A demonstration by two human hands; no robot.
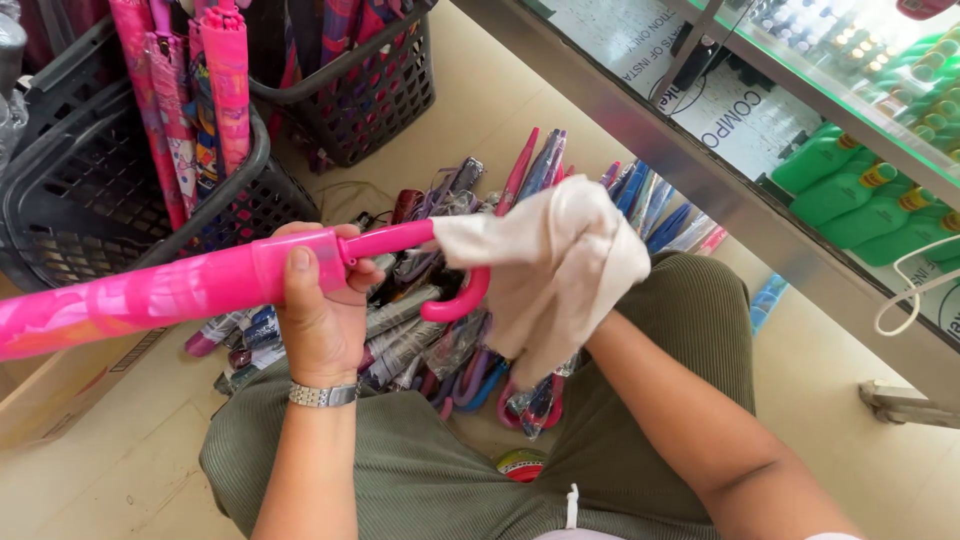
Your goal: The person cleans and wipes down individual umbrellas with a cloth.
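My left hand (318,310) grips a closed pink umbrella (160,295) near its handle end, holding it level across my lap. A metal watch sits on that wrist. My right hand is almost fully covered by a cream cloth (550,262), which is wrapped around the umbrella's shaft just above the curved pink handle (462,297). Only the right forearm shows below the cloth.
A heap of wrapped umbrellas (440,330) lies on the floor before my knees. Black plastic baskets (95,200) holding upright pink umbrellas stand at the left and back. A glass display case (800,230) with green bottles (860,190) runs along the right.
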